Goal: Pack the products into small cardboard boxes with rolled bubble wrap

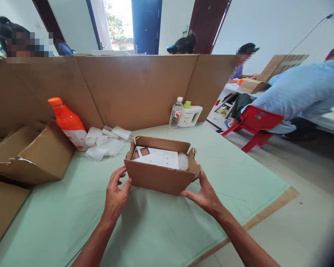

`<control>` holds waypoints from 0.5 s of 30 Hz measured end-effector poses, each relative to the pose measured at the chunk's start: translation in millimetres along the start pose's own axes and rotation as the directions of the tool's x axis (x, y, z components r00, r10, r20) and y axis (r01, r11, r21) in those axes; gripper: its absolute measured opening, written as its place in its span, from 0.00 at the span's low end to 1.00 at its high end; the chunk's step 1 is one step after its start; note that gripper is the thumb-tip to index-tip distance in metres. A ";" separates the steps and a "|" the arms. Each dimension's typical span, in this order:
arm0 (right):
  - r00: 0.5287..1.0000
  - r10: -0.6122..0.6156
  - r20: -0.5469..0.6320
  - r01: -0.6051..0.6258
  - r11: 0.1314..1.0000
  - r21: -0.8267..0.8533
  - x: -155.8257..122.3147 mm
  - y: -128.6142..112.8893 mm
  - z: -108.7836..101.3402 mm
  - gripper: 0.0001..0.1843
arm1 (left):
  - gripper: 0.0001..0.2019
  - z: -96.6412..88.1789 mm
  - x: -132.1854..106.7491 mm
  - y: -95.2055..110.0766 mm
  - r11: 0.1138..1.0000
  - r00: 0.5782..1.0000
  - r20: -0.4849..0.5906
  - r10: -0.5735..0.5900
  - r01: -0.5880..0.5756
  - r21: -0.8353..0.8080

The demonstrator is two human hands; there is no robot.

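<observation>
A small open cardboard box (158, 177) stands in the middle of a pale green table (161, 230). Inside it lie a white carton with a printed label (158, 157) and something wrapped in clear bubble film (183, 161). My left hand (115, 193) rests at the box's left front corner, fingers curled and apart, touching the cardboard. My right hand (204, 194) cups the box's right front corner, fingers spread along its side. Neither hand grips anything else.
An orange bottle (68, 122) and crumpled bubble wrap (104, 142) lie at the back left beside a larger cardboard box (28, 155). A water bottle (176, 113) and white jug (190, 115) stand before a cardboard screen (136, 89). A person sits on a red chair (256, 124) to the right.
</observation>
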State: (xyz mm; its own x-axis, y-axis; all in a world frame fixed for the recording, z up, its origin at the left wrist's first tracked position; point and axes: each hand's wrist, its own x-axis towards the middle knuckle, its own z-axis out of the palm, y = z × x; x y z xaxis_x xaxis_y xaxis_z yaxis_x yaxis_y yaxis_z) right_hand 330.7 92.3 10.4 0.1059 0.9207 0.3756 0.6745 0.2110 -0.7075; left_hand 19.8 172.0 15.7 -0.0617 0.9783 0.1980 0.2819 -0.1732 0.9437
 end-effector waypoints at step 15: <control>0.938 -0.028 -0.346 0.072 0.991 0.113 35.7 77.4 -16.2 0.61 | 0.38 78.5 4.6 -3.0 0.962 0.958 0.275 -0.076 0.143 -0.231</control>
State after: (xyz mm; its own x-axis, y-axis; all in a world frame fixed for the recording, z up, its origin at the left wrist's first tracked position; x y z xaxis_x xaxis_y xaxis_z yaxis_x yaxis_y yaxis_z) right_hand 398.5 136.1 -21.2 0.3333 0.7436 0.5796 0.5938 0.3119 -0.7417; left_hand 93.9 186.0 -7.1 0.1824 0.9822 0.0449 0.0416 -0.0533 0.9977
